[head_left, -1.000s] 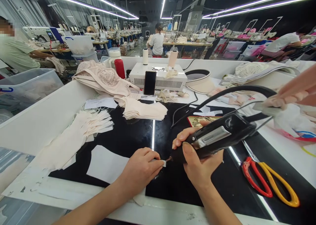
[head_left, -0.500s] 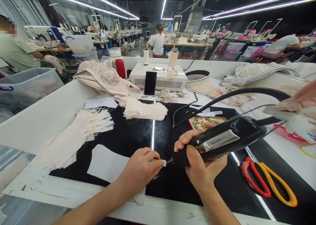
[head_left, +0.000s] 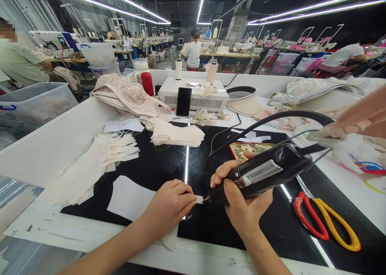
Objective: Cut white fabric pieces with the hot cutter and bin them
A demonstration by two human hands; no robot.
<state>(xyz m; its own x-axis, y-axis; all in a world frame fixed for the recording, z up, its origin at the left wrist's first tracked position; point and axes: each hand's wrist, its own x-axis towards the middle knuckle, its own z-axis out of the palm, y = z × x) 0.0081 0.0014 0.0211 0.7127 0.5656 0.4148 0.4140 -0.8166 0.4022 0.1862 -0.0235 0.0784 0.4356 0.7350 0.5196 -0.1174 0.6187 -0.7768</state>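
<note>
My right hand (head_left: pixel 245 206) is wrapped round a black handheld power tool (head_left: pixel 259 172) with a silver plate on its side. Its thin metal tip (head_left: pixel 206 199) points left and meets, or nearly meets, a small white piece (head_left: pixel 199 199). That piece sticks out between the pinched fingertips of my left hand (head_left: pixel 170 206). Under and beside my left wrist lies a white curved sheet (head_left: pixel 129 198) on the black work surface (head_left: pixel 163 162). At the right, another person's hand (head_left: pixel 352 118) is by the tool's cable end, gripping a pale object whose kind is unclear.
Red-and-yellow-handled scissors (head_left: pixel 327 220) lie at the right. A small tray (head_left: pixel 241 148) of metal parts sits behind the tool. Stacked cream fabric pieces (head_left: pixel 177 133) lie ahead, more fabric (head_left: pixel 87 170) at left. A phone (head_left: pixel 183 101) leans on a white vented box (head_left: pixel 208 96). A black cable (head_left: pixel 265 120) arches across.
The tool and my right hand have shifted slightly left. The other person's hand has moved left and a little down at the cable end. My left hand has stayed nearly in place.
</note>
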